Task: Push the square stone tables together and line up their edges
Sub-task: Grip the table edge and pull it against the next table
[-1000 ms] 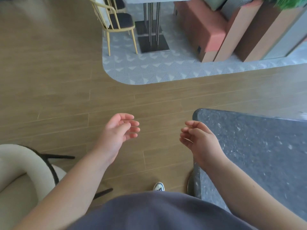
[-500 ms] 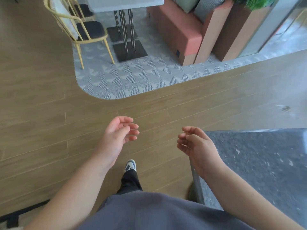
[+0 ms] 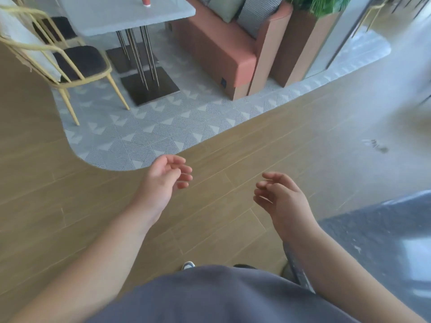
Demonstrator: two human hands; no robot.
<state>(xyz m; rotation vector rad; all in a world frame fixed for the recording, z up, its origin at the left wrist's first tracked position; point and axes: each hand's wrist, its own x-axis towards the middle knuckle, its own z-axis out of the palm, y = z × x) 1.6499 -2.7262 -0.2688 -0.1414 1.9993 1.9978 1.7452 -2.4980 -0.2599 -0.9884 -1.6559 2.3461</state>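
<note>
Both hands hang mid-frame above the wooden floor, holding nothing; the left hand and right hand have loosely curled, relaxed fingers. A dark stone table fills the lower right; a pale table stands upper left, well apart.

two stone tables, one chair, one bench, two hands

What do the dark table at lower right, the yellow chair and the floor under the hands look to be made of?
Dark table: looks like polished stone, dark grey with pale flecks and a window glare; motion blur leaves it uncertain.
Yellow chair: thin bent tubes, likely painted metal, with a dark, seemingly fabric seat pad.
Floor: tan wood-look planks with visible seams and grain; real wood or laminate cannot be told.
</note>
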